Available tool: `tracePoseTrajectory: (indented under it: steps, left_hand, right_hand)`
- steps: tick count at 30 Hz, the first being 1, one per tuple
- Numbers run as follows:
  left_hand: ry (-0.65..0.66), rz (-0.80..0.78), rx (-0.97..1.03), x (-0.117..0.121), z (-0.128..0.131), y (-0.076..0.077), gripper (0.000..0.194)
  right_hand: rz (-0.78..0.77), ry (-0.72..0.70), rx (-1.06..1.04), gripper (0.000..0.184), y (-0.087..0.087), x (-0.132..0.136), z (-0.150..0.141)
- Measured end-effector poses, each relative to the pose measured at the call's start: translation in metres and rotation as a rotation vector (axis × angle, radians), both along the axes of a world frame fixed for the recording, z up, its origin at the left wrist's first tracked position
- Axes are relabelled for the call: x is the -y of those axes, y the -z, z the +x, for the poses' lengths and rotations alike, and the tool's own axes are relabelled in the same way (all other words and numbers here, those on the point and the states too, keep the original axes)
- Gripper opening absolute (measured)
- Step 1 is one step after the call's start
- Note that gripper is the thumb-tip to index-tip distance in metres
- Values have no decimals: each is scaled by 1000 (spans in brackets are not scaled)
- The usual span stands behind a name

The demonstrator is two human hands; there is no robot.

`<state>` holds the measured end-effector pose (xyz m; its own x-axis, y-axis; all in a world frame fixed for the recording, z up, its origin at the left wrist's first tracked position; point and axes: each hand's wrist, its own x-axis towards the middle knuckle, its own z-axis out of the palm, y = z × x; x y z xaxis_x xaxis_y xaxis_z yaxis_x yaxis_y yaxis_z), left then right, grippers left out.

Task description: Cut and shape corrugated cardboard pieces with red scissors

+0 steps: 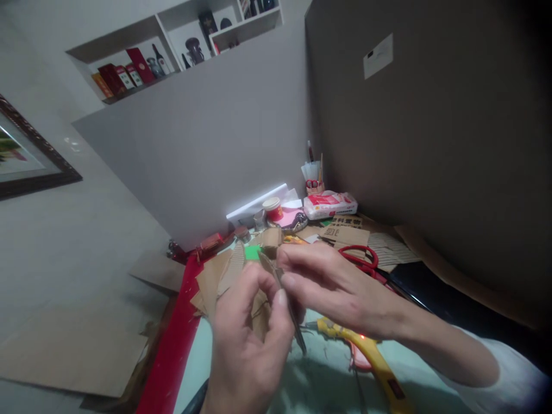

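Note:
Both my hands meet low in the middle of the view, over a table strewn with cardboard. My left hand (248,339) is closed, thumb and fingers pinching a thin strip of brown cardboard (282,293) that runs diagonally between the hands. My right hand (332,284) comes in from the right and pinches the same strip near its upper end. Just behind the fingers lie cardboard offcuts (219,276) and a small green piece (252,252).
A yellow glue gun (366,351) lies under my right wrist, its red light on. Red scissors (362,259) rest behind the right hand. A white tissue pack (330,205), a small red jar (272,208) and a pen holder (314,175) stand by the wall. A big cardboard sheet (69,351) lies on the floor at left.

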<state>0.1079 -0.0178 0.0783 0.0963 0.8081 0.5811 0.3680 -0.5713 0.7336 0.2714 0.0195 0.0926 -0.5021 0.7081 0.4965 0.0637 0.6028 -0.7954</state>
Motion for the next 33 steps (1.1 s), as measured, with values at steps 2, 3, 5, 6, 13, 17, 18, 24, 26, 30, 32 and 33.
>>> tracePoseTrajectory:
  steps: [2,3,5,6,13,17,18,24,26,30,32,33]
  left_hand:
    - [8,-11,14,-1,0,0,21]
    - [15,-19,26,-1,0,1,21]
    - [32,-32,52,-1,1,1,21]
    - [42,-35,66,-1,1,1,20]
    - [84,-1,99,-1,0,-1,22]
    - [183,131,1,-6,-6,-1,18]
    - [200,191,-25,-8,-7,-1,20]
    - [185,430,-59,-15,-5,3,31]
    - [174,459,-65,-16,-4,5,30]
    - [190,392,-36,-15,-1,5,21]
    - [187,305,31,-12,2,4,13]
    - [180,276,64,-11,3,3,11]
  right_hand:
    - [-15,-6,-13,22,1,1,0]
    - [-32,-12,-19,22,1,1,-1]
    - [-61,-20,-30,21,0,2,-1]
    - [-71,-25,-34,21,0,2,-2]
    - [-79,-45,-56,22,0,-1,0]
    - [43,-26,-50,22,-2,3,0]
    - [95,-10,-48,22,-3,4,1]
    - [376,22,-126,25,-1,10,1]
    - [461,14,-166,28,1,8,0]
    - [600,3,-187,29,3,4,-3]
    - [651,-16,-171,29,3,4,-4]
    - [670,-13,-161,29,3,4,-4]
